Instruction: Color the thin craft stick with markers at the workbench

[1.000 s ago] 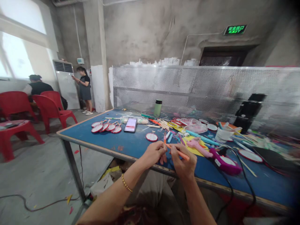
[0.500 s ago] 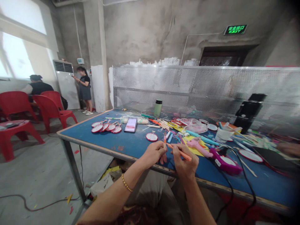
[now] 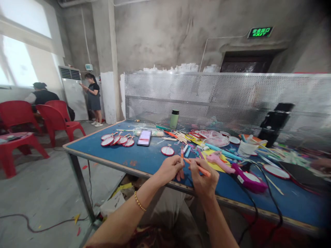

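Item: orange stick [image 3: 199, 169], pinched slantwise in the right hand [image 3: 203, 179], its tip near a shorter orange stick [image 3: 181, 155] held upright in the left hand [image 3: 169, 169]; both hands are closed on their pieces, just above the near edge of the blue tabletop [image 3: 144, 158]. Risk, as judged: a slipped pinch would likely send a stick past that edge to the floor [image 3: 51, 193] (the grips look fingertip-only). Adjacent: a corded purple tool [image 3: 249, 179], which a drawn-back right forearm could snag.
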`<state>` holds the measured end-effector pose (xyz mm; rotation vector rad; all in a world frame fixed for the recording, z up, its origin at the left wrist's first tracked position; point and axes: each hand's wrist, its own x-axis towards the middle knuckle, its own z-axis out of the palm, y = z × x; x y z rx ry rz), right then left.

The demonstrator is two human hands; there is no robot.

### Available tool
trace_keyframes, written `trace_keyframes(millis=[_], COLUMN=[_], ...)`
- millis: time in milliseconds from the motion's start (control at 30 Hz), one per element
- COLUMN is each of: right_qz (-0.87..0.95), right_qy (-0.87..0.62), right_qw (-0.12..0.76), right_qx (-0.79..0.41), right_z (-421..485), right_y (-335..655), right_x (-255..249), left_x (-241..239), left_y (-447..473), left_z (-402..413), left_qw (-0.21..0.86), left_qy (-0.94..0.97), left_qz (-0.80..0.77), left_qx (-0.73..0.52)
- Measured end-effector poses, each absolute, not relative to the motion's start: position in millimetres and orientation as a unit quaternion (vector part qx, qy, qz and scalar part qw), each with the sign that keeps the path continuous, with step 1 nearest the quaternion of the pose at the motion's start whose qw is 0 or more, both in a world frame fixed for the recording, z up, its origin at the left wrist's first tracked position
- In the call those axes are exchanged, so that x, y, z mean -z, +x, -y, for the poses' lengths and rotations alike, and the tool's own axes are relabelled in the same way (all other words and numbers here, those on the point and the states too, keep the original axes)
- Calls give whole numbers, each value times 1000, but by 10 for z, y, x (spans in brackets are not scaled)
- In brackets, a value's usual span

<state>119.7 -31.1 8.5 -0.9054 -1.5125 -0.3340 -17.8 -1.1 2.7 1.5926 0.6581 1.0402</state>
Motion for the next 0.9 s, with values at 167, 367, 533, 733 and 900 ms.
trace_keyframes(millis=[167, 367, 533, 733, 900], right_qz=[655, 679, 684, 665, 675], right_qy=[-396, -374, -371, -382, -376], right_qw=[627, 618, 613, 626, 621], right_qx=[145, 135, 134, 139, 133], right_z=[308, 314, 309, 306, 306], right_y=[1208, 1183, 1177, 1191, 1173], right_x=[-72, -94, -105, -93, -96], left_x=[-25, -37, -39, -23, -3], left_y=[-179, -178, -179, -176, -176], left_z=[10, 12, 11, -1, -10], left_qw=[534, 529, 526, 526, 522], left_qy=[669, 672, 676, 676, 677], left_qz=[-277, -281, -280, -280, -277], left_qx=[-437, -436, -435, -434, -438])
